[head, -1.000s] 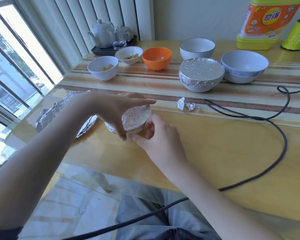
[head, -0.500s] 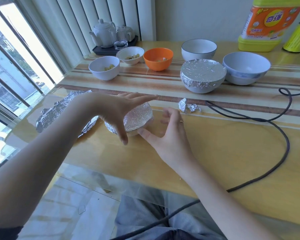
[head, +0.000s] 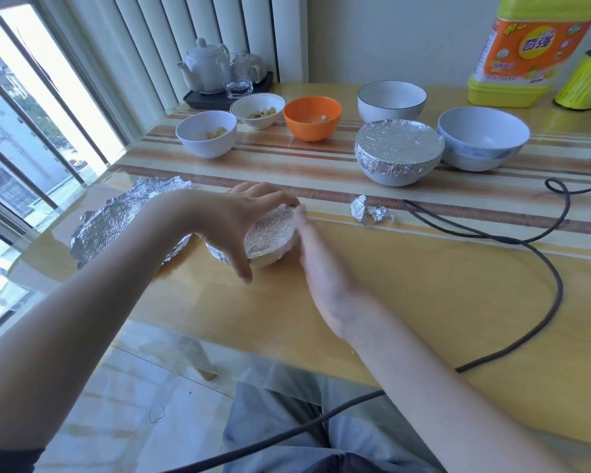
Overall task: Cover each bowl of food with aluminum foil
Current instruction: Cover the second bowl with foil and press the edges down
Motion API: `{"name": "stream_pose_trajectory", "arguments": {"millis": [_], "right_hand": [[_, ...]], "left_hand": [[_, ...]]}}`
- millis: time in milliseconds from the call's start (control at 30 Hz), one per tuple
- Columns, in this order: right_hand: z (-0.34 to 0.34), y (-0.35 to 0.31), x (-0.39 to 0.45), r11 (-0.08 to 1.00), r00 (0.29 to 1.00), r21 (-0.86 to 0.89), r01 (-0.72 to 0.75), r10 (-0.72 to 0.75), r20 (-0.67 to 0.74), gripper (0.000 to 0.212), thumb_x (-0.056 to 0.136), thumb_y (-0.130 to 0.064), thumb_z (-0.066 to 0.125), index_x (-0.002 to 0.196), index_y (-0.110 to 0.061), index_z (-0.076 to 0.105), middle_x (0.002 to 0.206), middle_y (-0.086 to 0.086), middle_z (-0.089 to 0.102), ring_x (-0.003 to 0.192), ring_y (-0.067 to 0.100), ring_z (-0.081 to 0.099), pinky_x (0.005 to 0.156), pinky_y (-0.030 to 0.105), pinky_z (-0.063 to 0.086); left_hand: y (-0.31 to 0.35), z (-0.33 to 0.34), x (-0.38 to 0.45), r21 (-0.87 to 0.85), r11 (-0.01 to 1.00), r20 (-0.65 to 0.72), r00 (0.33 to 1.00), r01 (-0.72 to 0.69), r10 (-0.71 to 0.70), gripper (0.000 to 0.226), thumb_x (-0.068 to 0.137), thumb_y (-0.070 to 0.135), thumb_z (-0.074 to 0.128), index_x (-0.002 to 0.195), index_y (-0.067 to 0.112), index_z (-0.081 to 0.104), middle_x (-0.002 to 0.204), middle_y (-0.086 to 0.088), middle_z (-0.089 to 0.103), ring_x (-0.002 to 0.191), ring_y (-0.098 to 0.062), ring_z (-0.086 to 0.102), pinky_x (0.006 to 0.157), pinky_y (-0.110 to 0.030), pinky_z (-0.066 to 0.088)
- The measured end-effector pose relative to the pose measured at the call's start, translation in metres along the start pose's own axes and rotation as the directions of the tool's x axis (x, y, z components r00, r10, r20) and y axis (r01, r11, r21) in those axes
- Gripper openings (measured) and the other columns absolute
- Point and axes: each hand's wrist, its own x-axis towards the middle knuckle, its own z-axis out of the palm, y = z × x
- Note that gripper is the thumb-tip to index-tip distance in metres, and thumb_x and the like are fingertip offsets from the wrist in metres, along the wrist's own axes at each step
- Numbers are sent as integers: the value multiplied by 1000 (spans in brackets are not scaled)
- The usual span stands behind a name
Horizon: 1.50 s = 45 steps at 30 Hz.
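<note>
The step in hand is the sealing of foil over the small bowl (head: 270,238) that stands near the left end of the table (head: 423,302), well in from the near edge. Foil lies across its mouth and is folded down its left side; the white wall shows bare at the lower right.

The left hand (head: 232,227) arches over the bowl, thumb down the near side and fingers curled over the far rim, and grips it. The right hand (head: 321,268) is flat, fingers straight and together, its edge against the bowl's right side; it holds nothing.

A loose foil sheet (head: 123,220) lies just left of the bowl, by the left edge. One large bowl (head: 399,150) toward the far edge is already covered. Two white bowls (head: 206,133) (head: 257,110) and an orange bowl (head: 312,117) with food stand uncovered along the far left.

Judgement: the next move calls for pressing the foil down on the bare right side while the left hand steadies the bowl. After that, a fresh piece must be taken for the next open bowl.
</note>
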Motion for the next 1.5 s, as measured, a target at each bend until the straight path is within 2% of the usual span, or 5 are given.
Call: {"name": "stream_pose_trajectory", "arguments": {"millis": [333,600,1000,1200,1500], "right_hand": [[3,16,-28,978,990,-170,121,-132,-54,55,94,-9,44,145,-28,38,98,-36,56,110,-13,38,96,18,41],[11,13,-31,853,995,-514,92,-64,73,72,98,-14,40,151,-8,-9,160,2,-8,146,10,-10,113,19,-4],[-26,-12,-7,978,953,-159,135,-172,-249,62,94,-4,41,151,-22,26,148,-8,38,115,-1,51,88,12,41],[-10,-36,61,875,922,-319,365,-388,-9,35,101,-22,41,134,-19,52,139,-5,51,127,5,44,92,8,33],[6,-16,84,817,912,-438,374,-411,12,53,102,-44,32,106,-5,67,107,13,69,103,21,59,90,31,41]], "left_hand": [[1,1,-1,-14,1000,-30,1000,-7,7,122,46,37,93,136,58,13,141,26,14,137,-6,11,116,-47,27],[-1,2,2,4,1000,-30,999,-15,15,122,44,42,92,135,59,12,142,26,14,137,-7,12,115,-48,28],[-13,-8,-20,-71,997,-91,996,-3,-3,152,28,84,73,137,57,-29,154,17,-31,140,-10,-34,114,-50,-15],[-13,43,-22,-620,765,-722,509,-176,-468,39,105,38,33,130,21,58,127,8,56,114,5,47,99,-14,36],[5,68,5,-726,667,-647,496,-169,-578,63,101,49,13,132,19,59,132,-2,60,128,-18,50,110,-34,34]]}}
